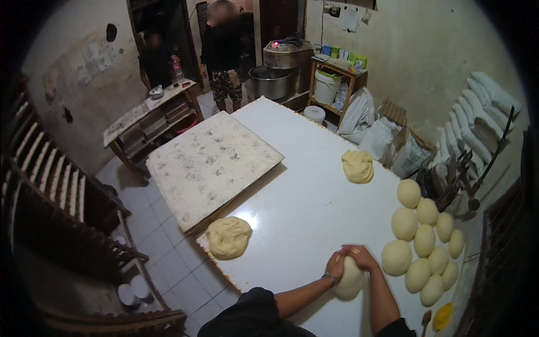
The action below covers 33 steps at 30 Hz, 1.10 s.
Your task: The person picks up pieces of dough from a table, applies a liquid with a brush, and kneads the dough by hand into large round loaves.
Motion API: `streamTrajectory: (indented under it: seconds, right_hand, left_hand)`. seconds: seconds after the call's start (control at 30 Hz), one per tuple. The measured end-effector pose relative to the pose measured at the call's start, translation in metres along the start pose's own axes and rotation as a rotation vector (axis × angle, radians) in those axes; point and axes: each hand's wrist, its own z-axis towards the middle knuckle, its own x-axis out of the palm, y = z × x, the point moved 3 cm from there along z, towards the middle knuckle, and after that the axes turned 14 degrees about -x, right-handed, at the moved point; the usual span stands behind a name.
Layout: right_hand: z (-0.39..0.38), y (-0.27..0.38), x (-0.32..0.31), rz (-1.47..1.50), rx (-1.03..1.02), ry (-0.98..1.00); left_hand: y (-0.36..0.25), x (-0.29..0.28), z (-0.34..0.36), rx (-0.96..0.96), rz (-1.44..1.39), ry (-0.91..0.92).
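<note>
On the white tabletop close to me, a pale smooth lump of dough (349, 282) lies between my forearms. My left hand (336, 266), with a band at its wrist, curls round the far left side of the dough. Round its far right side cups my right hand (361, 256), and the fingers of both hands meet at the far end. Several smooth dough balls (404, 223) sit grouped to the right. A rough yellowish dough lump (357, 166) rests near the far right edge, and another rough lump (228, 238) at the left edge.
A stack of floury boards (216, 160) covers the table's left side. A brush (426, 320) lies beside a yellow patch (443, 317) at the near right corner. Beyond stand a mixer (275, 73), a wooden shelf (339, 81), sacks (471, 123) and two people.
</note>
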Motion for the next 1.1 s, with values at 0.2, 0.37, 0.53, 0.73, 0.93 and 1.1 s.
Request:
streamTrajectory:
  seconds: [0.2,0.37,0.53,0.73,0.93,1.1]
  right_hand:
    - [-0.136,0.152,-0.002,-0.563,-0.700,-0.387]
    - [-0.204,0.021,0.113,-0.215,-0.359,-0.388]
    - [-0.247,-0.036,0.136,-0.279,0.051,0.268]
    - [-0.134,-0.063,0.039,-0.695,0.169,-0.776]
    - [-0.187,-0.140,0.101,0.228,-0.041,-1.033]
    - [-0.071,-0.101,0.075,0.390,-0.152,-0.811]
  left_hand:
    - [-0.126,-0.018,-0.150,0.748,0.235,0.147]
    - [0.025,-0.066,-0.185,0.509,0.672,-0.061]
    - [0.090,-0.081,-0.254,0.266,0.876,-0.084]
    - [0.004,-0.029,-0.081,0.156,0.995,-0.485]
    - [-0.075,0.024,0.009,0.349,0.875,0.434]
    - [-0.027,-0.008,0.035,0.218,0.791,0.576]
